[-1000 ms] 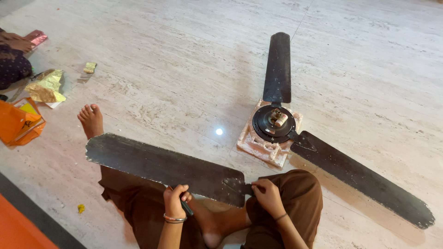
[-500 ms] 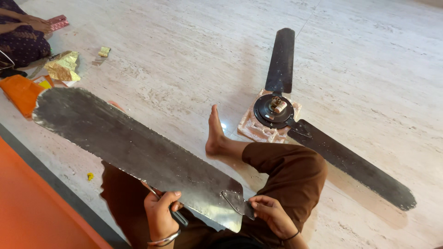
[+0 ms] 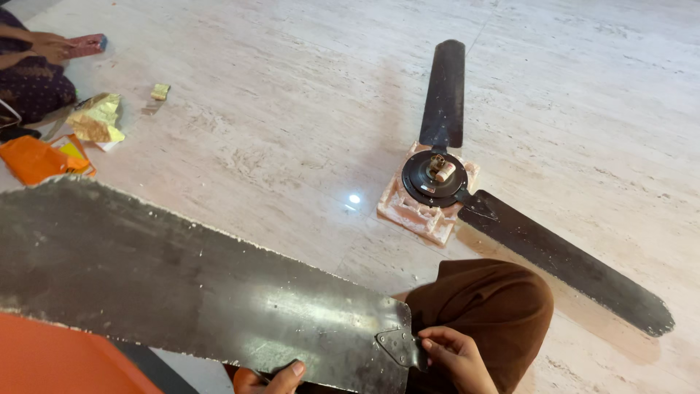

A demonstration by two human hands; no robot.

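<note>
Both hands, left (image 3: 273, 379) and right (image 3: 456, 357), grip clamped, hold the fan blade (image 3: 197, 292) across the lap.

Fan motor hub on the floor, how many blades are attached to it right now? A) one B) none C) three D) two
D: two dark blades join the motor hub on its block, while the detached blade lies across the person's lap, the right hand at its bracket end and the left hand at its lower edge.
</note>
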